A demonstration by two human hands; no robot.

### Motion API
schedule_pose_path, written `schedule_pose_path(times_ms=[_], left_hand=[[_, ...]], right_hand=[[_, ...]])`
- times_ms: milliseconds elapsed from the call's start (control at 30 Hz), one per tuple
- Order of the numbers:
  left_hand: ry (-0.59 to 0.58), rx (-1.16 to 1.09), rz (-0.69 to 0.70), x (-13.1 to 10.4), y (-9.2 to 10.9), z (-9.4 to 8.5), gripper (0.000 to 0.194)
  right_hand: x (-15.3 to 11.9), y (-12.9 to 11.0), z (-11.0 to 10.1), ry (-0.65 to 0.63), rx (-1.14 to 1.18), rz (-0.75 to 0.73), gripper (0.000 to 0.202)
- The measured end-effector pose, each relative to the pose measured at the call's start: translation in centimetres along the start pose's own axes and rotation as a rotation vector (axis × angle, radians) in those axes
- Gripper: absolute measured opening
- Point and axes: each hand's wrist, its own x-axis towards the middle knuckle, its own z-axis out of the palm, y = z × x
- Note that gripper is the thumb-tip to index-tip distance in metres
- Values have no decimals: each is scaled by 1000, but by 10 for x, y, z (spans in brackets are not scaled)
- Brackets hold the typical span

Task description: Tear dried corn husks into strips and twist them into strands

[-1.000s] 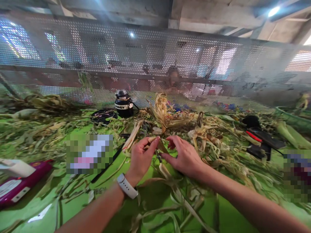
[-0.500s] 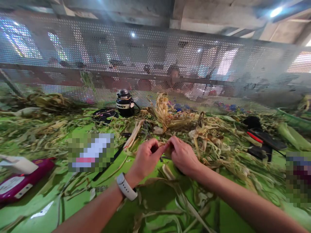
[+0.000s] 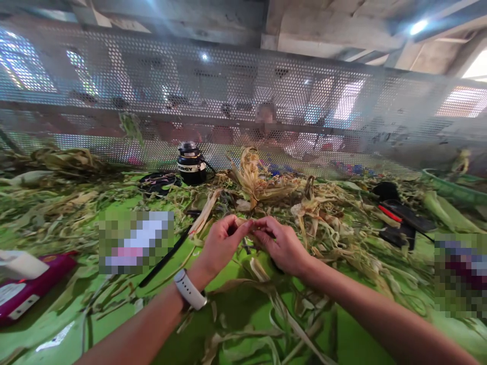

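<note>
My left hand (image 3: 218, 246), with a white watch (image 3: 189, 289) on its wrist, is closed in a pinch on a small pale piece of corn husk (image 3: 240, 221). My right hand (image 3: 281, 246) meets it at the fingertips, its thumb and fingers pinched on the same piece. Most of that piece is hidden by the fingers. Under both hands, dry husk strips (image 3: 261, 271) lie loose on the green tabletop (image 3: 243, 309). Just beyond stands a bunch of dried husks (image 3: 249, 177), with a pale folded husk (image 3: 205, 213) to its left.
A black jug (image 3: 191, 165) stands before a perforated metal screen (image 3: 228, 81), with people behind it. On the left are a maroon power strip (image 3: 41, 284) and a blurred-out flat object (image 3: 139, 241). Black items with a red strip (image 3: 390, 213) and a green basket (image 3: 452, 187) are at right.
The view has shifted slightly, so most things sit further left. My right hand's fingers have lifted and loosened a little from their curl, still meeting the left fingertips.
</note>
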Motion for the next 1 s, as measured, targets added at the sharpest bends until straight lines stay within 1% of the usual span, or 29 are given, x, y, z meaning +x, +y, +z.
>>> schedule_pose_path(times_ms=[67, 133, 233, 333, 433, 500, 600, 633, 700, 767, 900, 1000], left_hand=[[17, -6, -16, 1, 1, -2, 36], [41, -24, -34, 2, 3, -3, 38], [61, -99, -62, 2, 8, -3, 33], [17, -182, -87, 1, 9, 1, 20], [-40, -233, -101, 1, 8, 3, 22], [-8, -264, -111, 1, 7, 4, 20], [80, -284, -144, -1, 10, 3, 19], [98, -284, -155, -2, 12, 3, 19], [117, -289, -171, -3, 13, 3, 21], [112, -308, -198, -3, 11, 4, 23], [72, -404, -232, 0, 2, 3, 29], [37, -431, -233, 1, -1, 1, 31]], right_hand=[[1, 1, -2, 16, -115, -20, 16], [1, 1, -3, 29, -166, -27, 17], [0, 1, -2, 50, -58, 0, 17], [1, 2, -1, 70, 58, 31, 17], [2, 5, 0, 88, 143, 65, 18], [2, 7, 0, 92, 229, 103, 19], [1, 7, 1, 7, 355, 165, 26], [1, 6, 2, -29, 377, 171, 29], [0, 5, 2, -87, 394, 163, 29], [0, 3, 1, -136, 436, 170, 26], [3, -1, -5, -266, 634, 311, 29], [5, -2, -12, -406, 760, 385, 23]])
